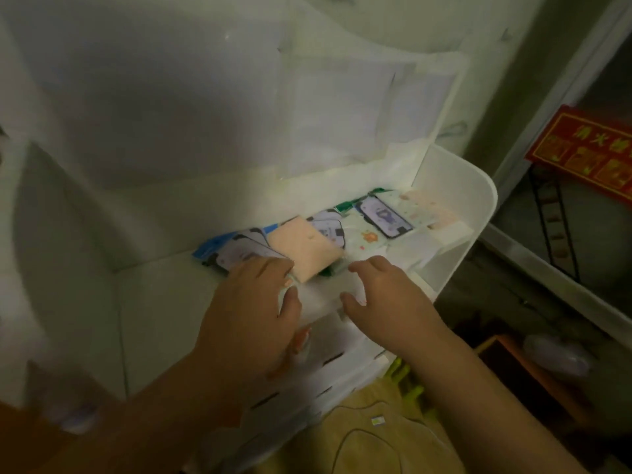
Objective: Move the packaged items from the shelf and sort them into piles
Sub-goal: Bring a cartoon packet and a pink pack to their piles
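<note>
We see the white shelf tray (455,200) holding packaged items: a pink packet (304,251) atop blue-printed ones (232,253), others toward the right wall. The left hand (253,309) presses them, fingers straight; the right hand (386,295) hovers relaxed over the bare front rim.

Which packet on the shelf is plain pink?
The plain pink packet beside the left hand. The others show printed pictures with blue or green edges.
</note>
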Demonstrator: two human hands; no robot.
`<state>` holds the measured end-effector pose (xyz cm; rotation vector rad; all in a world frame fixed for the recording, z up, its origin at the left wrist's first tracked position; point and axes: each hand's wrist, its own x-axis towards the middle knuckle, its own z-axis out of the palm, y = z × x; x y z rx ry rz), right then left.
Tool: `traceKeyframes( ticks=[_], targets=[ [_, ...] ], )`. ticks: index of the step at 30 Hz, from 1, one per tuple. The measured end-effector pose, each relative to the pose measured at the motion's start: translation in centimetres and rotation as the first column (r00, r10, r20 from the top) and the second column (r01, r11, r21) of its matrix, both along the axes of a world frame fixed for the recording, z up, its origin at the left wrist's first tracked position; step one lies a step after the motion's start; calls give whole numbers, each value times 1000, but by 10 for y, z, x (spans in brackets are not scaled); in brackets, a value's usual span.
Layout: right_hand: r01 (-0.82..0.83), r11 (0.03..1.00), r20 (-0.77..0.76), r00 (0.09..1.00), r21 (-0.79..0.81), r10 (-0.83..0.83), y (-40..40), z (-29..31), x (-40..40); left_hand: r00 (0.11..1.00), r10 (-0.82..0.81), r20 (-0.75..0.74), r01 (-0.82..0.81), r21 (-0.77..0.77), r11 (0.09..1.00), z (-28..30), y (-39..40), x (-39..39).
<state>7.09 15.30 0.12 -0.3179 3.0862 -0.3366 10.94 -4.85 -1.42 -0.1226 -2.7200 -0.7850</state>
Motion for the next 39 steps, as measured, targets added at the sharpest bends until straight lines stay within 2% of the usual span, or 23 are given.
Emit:
traceKeyframes(
  ticks=[3,6,10,13,16,19,24,26,28,33,37,39],
  targets=[
    [16,996,42,999,93,-20,-3,-15,-38,998,53,29,-51,-75,996,-10,-4,-14],
    [12,999,62,998,50,-15,-13,-24,-76,988,141,66,-135,-95,986,-9,-5,-22],
    [-118,991,7,993,54,118,-35,-48,-121,967,244,73,-237,-91,967,-5,-1,-27],
    [-198,979,50,979,48,196,-44,-63,-134,942,325,84,-320,-60,945,-5,7,-31],
    [-229,973,25,973,21,228,-39,-66,-144,922,376,88,-372,-64,926,-7,14,-33],
    [-304,948,35,953,95,302,-31,-64,-156,893,438,108,-429,-98,898,-9,19,-34],
    [-297,954,-6,955,44,298,-19,-62,-184,848,516,120,-504,-121,855,-7,33,-37],
    [-274,962,-1,962,-5,274,-10,-63,-195,839,531,114,-518,-131,846,-6,38,-41],
    [-262,954,76,958,-144,275,0,-59,-202,826,548,134,-532,-136,835,-6,44,-46],
    [-260,881,163,924,-395,346,22,-60,-216,752,608,255,-569,-215,794,-11,55,-63],
    [-167,838,218,922,-519,319,35,-56,-210,631,677,378,-588,-336,736,-18,51,-87],
    [-106,804,258,915,-585,309,41,-51,-203,580,715,391,-584,-413,699,-21,49,-100]
  ],
)
